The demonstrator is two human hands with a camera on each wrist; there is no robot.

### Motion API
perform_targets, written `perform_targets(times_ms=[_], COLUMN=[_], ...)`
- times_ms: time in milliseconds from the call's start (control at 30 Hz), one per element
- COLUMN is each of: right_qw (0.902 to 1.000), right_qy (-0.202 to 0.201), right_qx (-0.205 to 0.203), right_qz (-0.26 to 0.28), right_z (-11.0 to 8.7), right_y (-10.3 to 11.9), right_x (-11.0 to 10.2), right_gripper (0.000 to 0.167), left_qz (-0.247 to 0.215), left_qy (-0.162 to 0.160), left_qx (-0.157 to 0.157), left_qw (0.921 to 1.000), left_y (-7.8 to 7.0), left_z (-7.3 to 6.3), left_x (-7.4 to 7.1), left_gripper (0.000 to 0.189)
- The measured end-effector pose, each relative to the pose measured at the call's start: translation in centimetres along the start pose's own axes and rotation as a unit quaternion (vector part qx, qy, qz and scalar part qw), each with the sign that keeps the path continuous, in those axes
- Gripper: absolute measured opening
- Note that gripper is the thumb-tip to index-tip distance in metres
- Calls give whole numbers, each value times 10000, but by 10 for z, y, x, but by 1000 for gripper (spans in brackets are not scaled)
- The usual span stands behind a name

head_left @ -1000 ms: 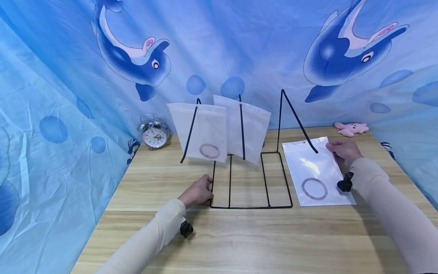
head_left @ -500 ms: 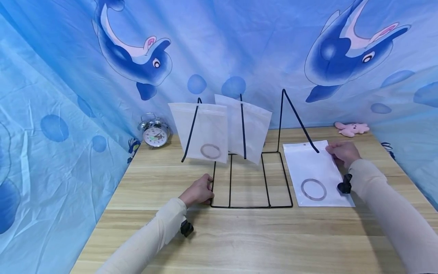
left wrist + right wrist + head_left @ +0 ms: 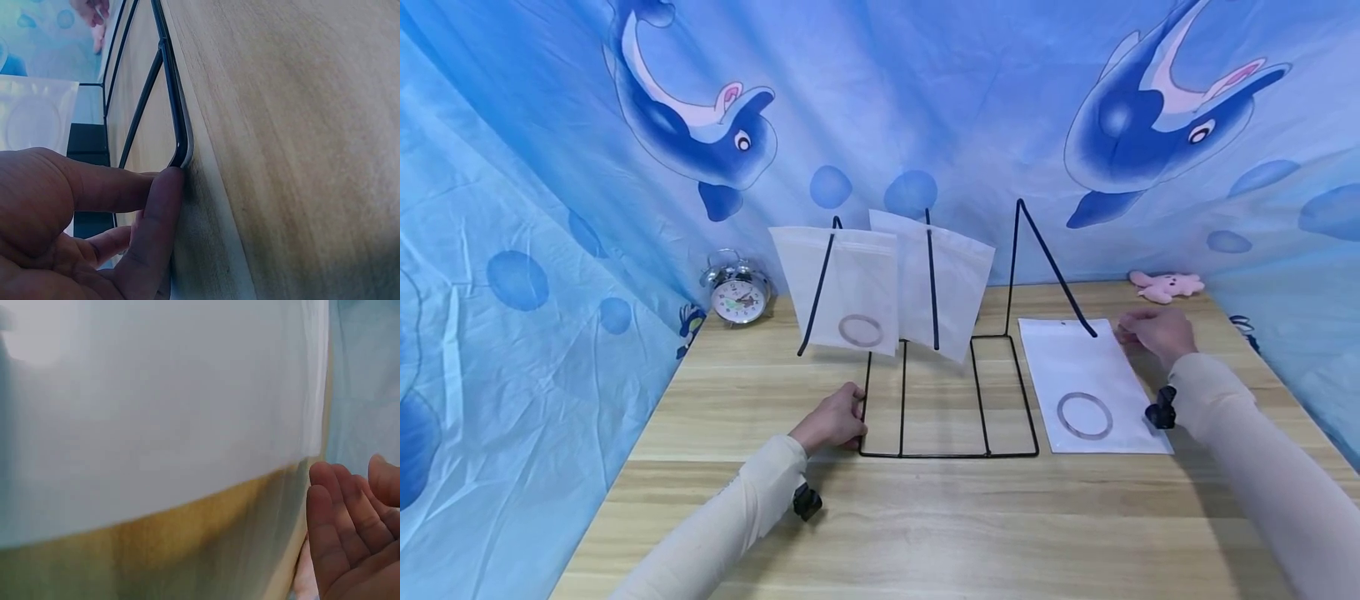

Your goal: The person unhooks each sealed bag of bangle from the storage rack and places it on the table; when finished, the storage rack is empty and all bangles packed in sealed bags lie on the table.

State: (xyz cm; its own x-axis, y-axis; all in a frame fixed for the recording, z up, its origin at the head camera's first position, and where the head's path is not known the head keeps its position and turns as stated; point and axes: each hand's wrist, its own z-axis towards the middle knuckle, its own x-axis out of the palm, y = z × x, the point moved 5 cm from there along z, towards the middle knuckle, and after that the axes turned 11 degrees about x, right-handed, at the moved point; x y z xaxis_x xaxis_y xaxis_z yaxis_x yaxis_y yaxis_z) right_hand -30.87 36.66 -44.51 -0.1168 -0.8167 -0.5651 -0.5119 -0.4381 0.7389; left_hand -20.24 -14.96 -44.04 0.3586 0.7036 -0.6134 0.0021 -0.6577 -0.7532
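My left hand (image 3: 832,419) pinches the front left corner of the black wire rack's base (image 3: 951,455); in the left wrist view its thumb and finger (image 3: 165,215) meet on the wire. My right hand (image 3: 1161,333) is beside the top right corner of a white zip bag (image 3: 1078,367), which appears to lie on the table. Its fingers (image 3: 325,540) are extended, apart from the bag in the right wrist view. A ring shape shows low on that bag. Two more white zip bags hang on the rack's arms, a left one (image 3: 827,283) and a middle one (image 3: 958,283).
The rack's bare right arm (image 3: 1052,262) slants forward, its tip in front of the right bag's top edge. An alarm clock (image 3: 739,298) stands at the back left of the wooden table (image 3: 925,533). A pink plush toy (image 3: 1167,287) lies at the back right.
My right hand has let go of the bag's corner. The bag's top edge has lowered and slid slightly toward me. My left hand has stayed on the rack.
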Motion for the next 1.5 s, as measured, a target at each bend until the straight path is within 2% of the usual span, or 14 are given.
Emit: perform_targets(times_ms=[167, 367, 567, 633, 933, 1067, 1233, 1367, 1500], right_qw=[9974, 9934, 9786, 9745, 9672, 9605, 9485, 9366, 9305], right_qy=[86, 266, 456, 519, 824, 910, 1337, 1216, 1098], right_qx=[-599, -1030, -1978, -2156, -2389, -2571, -2818, -3233, -3461], right_qz=[-386, -424, -352, -337, -260, -549, -549, -589, -484], right_z=[-10, -32, -62, -72, -106, -119, -135, -146, -154], right_y=[11, 35, 57, 62, 85, 97, 108, 116, 124], right_x=[15, 35, 50, 54, 72, 80, 90, 93, 95], right_gripper=[46, 44, 46, 48, 52, 54, 56, 54, 54], left_qz=[-37, -79, -120, -161, -188, -192, -248, -270, -211], left_qy=[-16, -46, -80, -82, -48, -45, -60, -63, -82], left_qx=[-26, 4, 35, 58, 48, 52, 78, 37, -75], left_qw=[10000, 10000, 9999, 9998, 9998, 9998, 9996, 9996, 9997], left_y=[1, 2, 3, 3, 3, 3, 3, 3, 3], left_z=[0, 1, 2, 1, 1, 2, 1, 1, 2], left_x=[0, 1, 1, 1, 1, 1, 2, 3, 3], left_gripper=[55, 56, 56, 56, 57, 56, 56, 56, 56])
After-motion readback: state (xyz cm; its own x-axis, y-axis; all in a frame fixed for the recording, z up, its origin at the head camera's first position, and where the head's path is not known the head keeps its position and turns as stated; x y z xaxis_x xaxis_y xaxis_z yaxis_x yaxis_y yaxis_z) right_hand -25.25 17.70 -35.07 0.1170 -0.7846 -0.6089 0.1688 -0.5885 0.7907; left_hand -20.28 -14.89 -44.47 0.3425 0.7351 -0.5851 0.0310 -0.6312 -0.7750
